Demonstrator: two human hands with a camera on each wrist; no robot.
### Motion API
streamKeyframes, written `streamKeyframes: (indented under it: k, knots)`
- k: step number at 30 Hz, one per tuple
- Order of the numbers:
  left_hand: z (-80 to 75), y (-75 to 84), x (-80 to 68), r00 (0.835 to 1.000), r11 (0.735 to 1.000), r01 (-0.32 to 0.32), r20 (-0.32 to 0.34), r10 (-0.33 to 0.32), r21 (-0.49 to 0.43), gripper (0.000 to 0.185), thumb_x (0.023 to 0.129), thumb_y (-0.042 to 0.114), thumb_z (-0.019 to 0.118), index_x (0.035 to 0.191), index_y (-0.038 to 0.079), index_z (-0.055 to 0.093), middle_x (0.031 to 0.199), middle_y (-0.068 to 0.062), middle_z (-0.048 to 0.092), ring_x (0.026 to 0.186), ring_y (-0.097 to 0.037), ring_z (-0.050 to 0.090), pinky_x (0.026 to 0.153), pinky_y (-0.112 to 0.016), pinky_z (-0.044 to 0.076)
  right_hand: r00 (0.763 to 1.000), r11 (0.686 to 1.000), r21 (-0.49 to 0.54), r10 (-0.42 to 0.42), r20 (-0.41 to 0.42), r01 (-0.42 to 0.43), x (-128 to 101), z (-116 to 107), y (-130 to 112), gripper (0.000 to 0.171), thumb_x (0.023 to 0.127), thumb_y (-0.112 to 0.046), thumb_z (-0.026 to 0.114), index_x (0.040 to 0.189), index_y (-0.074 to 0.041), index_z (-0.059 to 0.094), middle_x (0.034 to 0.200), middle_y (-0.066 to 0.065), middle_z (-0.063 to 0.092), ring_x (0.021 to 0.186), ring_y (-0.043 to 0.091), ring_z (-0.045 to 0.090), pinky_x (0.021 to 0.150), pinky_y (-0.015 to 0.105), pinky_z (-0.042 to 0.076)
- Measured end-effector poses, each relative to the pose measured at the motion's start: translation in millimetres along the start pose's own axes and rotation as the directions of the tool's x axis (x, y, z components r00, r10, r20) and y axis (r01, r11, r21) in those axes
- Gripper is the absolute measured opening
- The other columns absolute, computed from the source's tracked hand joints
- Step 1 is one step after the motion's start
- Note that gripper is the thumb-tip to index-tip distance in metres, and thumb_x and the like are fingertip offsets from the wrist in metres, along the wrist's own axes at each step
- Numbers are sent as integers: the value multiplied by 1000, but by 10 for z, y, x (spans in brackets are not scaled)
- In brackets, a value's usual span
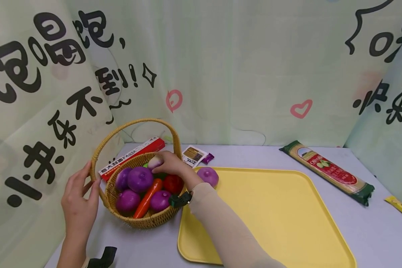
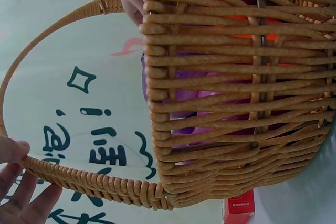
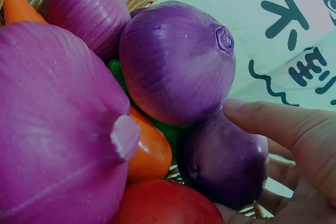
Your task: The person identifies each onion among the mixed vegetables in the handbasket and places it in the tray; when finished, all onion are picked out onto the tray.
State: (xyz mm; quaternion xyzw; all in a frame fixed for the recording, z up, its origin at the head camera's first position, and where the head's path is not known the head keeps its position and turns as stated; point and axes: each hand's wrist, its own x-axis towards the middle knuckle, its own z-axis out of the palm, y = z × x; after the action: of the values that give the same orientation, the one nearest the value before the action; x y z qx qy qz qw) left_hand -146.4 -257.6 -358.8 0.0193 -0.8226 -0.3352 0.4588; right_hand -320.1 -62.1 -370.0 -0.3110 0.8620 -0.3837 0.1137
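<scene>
A wicker basket [image 1: 150,222] holds several purple onions [image 1: 140,179], an orange carrot [image 1: 149,199] and a red tomato-like vegetable [image 1: 173,184]. With thumb and fingers my left hand [image 1: 78,201] grips the left side of its arched handle [image 1: 169,126]; the left wrist view shows the fingertips on the handle too. Reaching over the basket's far right side, my right hand [image 1: 174,163] holds a purple onion [image 1: 155,162]. In the right wrist view, the thumb lies at the top of this darker onion [image 3: 223,163], with the other fingers partly hidden behind it.
A yellow tray [image 1: 261,208] lies right of the basket, a loose onion [image 1: 208,176] at its far left corner. Behind the basket are a red pasta box [image 1: 132,158], a white packet [image 1: 194,155] and a purple wrapper [image 1: 208,158]. Right are a long pasta pack [image 1: 328,169] and yellow sachet [image 1: 399,205].
</scene>
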Motion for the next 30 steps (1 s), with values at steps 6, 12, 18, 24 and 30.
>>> streamKeyframes:
  k: [6,12,18,24,30]
  knots:
    - [-5,-9,-8,1000,1000,-3,5,3,5,62,80,-11,65,135,15,53,118,-22,56,106,22,39,84,6,35,1000,999,-32,8,-24,-8,13,29,-7,67,81,-19,73,139,-2,45,131,12,57,115,22,53,105,31,43]
    - [-15,16,-5,1000,1000,13,7,-13,17,62,81,-10,65,136,18,52,118,-21,56,106,22,37,83,7,34,998,999,-48,3,-69,-7,44,62,-11,61,80,-20,72,134,-2,51,111,13,65,92,16,52,83,20,45]
    - [-16,25,-4,1000,999,21,15,-21,27,62,82,-8,65,136,20,52,119,-20,56,106,23,36,83,7,34,998,997,-77,13,-68,-18,46,70,-28,57,77,-18,73,130,-4,56,115,12,64,98,18,51,84,22,44]
    - [-13,19,-5,999,999,30,19,-30,39,63,82,-7,65,136,22,51,119,-19,56,106,23,35,83,7,33,999,998,-38,43,-29,-44,45,72,-25,59,77,-16,73,132,-5,53,119,11,63,97,18,53,86,23,46]
    - [-11,15,-4,999,999,28,16,-29,39,64,82,-8,66,136,22,52,119,-19,56,105,23,35,83,7,33,1000,996,-89,24,-15,-25,49,72,-12,57,77,-19,74,129,-4,56,107,10,66,87,15,51,76,19,44]
